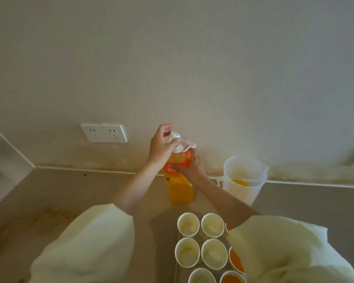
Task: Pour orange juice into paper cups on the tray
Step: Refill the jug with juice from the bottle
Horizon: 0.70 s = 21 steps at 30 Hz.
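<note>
orange juice bottle (179, 180) upright, orange label, white cap (175, 135).

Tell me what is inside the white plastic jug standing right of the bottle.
A little orange juice lies at the bottom of the jug; the rest looks empty. The frosted front wall hides how deep it is.

Soft, dim, even light; faint shadows on counter (70, 201); slight overall blur; wide-angle bowing at edges.
</note>
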### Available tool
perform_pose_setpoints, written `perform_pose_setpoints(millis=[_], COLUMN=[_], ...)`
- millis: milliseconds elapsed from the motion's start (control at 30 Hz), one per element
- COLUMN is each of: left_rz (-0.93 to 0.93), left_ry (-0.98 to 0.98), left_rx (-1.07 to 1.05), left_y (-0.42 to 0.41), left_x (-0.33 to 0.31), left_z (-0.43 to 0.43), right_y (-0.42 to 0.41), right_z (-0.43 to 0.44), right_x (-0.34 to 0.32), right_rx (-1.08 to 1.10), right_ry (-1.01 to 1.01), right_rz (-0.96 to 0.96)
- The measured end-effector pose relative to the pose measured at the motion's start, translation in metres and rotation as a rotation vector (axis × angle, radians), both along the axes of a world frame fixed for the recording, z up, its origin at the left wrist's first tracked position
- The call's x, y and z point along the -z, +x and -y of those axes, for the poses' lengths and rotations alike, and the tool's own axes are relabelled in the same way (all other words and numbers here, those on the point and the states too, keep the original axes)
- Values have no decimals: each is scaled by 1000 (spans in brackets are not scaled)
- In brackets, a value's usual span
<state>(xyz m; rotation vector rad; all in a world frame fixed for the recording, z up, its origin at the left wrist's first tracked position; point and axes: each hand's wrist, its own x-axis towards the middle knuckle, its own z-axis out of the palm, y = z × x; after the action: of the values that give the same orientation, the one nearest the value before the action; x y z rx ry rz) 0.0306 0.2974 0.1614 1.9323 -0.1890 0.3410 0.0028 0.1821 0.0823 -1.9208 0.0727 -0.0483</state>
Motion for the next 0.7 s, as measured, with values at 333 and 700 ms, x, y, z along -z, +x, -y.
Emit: perform_pose_setpoints(millis=[333, 700], left_rz=[-43, -226], left_ry=[187, 689], left_rx=[-25, 315], left_y=[-6, 10], left_x=[2, -43], left_z=[-1, -5], right_y=[18, 27], right_z=[1, -2], right_x=[-14, 5], right_rx=[-34, -17], right_ry=[-100, -95], right_rz=[-119, -145])
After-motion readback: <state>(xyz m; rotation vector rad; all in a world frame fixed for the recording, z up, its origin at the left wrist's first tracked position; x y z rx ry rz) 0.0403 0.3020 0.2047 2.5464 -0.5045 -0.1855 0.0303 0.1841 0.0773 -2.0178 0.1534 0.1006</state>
